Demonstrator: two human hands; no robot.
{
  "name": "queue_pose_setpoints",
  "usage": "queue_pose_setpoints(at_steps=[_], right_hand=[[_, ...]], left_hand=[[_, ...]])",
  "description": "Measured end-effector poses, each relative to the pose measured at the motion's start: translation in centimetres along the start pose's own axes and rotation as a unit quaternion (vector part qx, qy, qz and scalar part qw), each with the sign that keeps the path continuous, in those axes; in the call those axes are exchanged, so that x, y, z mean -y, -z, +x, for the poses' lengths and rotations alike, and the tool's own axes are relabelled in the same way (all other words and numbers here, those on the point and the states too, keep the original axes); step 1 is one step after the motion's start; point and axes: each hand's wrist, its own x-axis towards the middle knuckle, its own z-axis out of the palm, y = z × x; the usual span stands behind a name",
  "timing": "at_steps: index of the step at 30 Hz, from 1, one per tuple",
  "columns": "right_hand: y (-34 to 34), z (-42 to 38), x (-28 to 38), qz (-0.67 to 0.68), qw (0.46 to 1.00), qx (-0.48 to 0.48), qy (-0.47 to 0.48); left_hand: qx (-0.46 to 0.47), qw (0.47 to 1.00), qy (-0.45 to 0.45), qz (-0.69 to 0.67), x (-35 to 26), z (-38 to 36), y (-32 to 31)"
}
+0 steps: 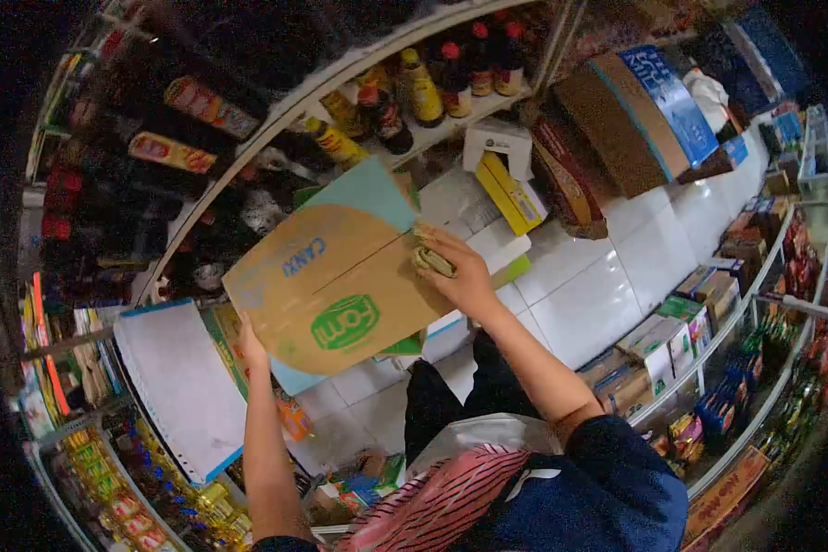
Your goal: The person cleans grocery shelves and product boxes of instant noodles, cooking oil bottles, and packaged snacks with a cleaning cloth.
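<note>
A brown cardboard box point(340, 262) with light blue corners, blue "CANXI" lettering and a green logo is held tilted in front of me. My left hand point(252, 345) grips its left edge, with the fingers partly hidden. My right hand point(462, 274) is at the right end of the box, closed around a small beige roll point(435, 263), whose exact kind I cannot make out. Some right fingertips reach the box's edge by the seam that runs along its top.
Sauce bottles point(421, 87) line a shelf behind the box. A yellow carton point(513, 195) and a larger cardboard box point(612, 120) stand on the tiled floor. To the left is a white panel point(184, 377); packed shelves point(708, 368) curve along the right.
</note>
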Motion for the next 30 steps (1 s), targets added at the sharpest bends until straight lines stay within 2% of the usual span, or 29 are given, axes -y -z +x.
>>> queue_pose_setpoints(at_steps=[1,2,3,5,7,11,13,14,16,17,19,21,23,24,26,27,29,30], right_hand=[[0.2,-0.1,-0.9,0.118,0.992,-0.008,-0.055],[0.4,-0.2,-1.1,0.123,0.991,-0.014,-0.060],[0.4,-0.3,-0.9,0.160,0.984,-0.039,-0.072],[0.3,-0.7,-1.5,0.203,0.972,-0.071,-0.090],[-0.1,-1.1,-2.7,0.447,0.870,-0.039,-0.205],[-2.1,-2.4,-6.9,0.465,0.846,-0.058,-0.253],[-3.3,-3.3,-9.4,0.443,0.824,-0.070,-0.347],[-3.1,-3.1,-8.9,0.445,0.823,-0.076,-0.345],[-1.7,-2.8,-5.8,0.405,0.874,-0.086,-0.255],[-1.2,-2.5,-4.4,0.406,0.871,-0.087,-0.263],[-0.5,-1.5,-2.7,0.339,0.927,-0.068,-0.144],[-2.1,-0.9,-4.6,0.371,0.914,-0.060,-0.152],[-4.6,-0.1,-7.5,0.351,0.882,-0.244,-0.195],[-5.2,-0.3,-9.4,0.352,0.882,-0.246,-0.197],[-4.4,0.0,-11.7,0.394,0.867,-0.033,-0.303],[-4.1,0.7,-11.3,0.393,0.868,-0.035,-0.302],[-3.8,2.3,-9.0,0.394,0.903,-0.054,-0.162],[-3.4,3.4,-7.3,0.396,0.902,-0.050,-0.166]], left_hand=[[0.004,1.000,0.000,0.008,-0.5,-0.5,-0.3],[-0.031,0.931,-0.198,0.306,-1.6,-1.4,-0.9],[-0.060,0.736,-0.375,0.561,-2.8,-2.1,-2.0],[-0.030,0.737,-0.359,0.572,-3.1,-4.6,-7.4],[-0.001,0.737,-0.340,0.584,-3.8,-5.2,-10.2],[0.034,0.760,-0.334,0.557,-4.2,-5.0,-11.1],[0.035,0.765,-0.341,0.545,-4.5,-5.1,-11.0],[0.041,0.764,-0.348,0.541,-4.6,-5.2,-10.9],[0.052,0.762,-0.353,0.541,-4.8,-4.9,-11.2],[0.048,0.767,-0.345,0.540,-4.7,-5.0,-11.2],[0.046,0.771,-0.333,0.541,-4.6,-5.4,-11.0],[0.046,0.764,-0.338,0.548,-4.9,-5.4,-11.2],[0.043,0.763,-0.347,0.543,-4.6,-5.0,-11.0],[0.043,0.764,-0.354,0.537,-4.5,-5.0,-10.9],[0.046,0.766,-0.355,0.533,-4.5,-5.0,-10.9],[0.047,0.767,-0.355,0.532,-4.5,-4.9,-10.9],[0.050,0.773,-0.352,0.526,-4.6,-4.8,-11.0],[0.053,0.779,-0.348,0.519,-4.5,-5.0,-10.8]])
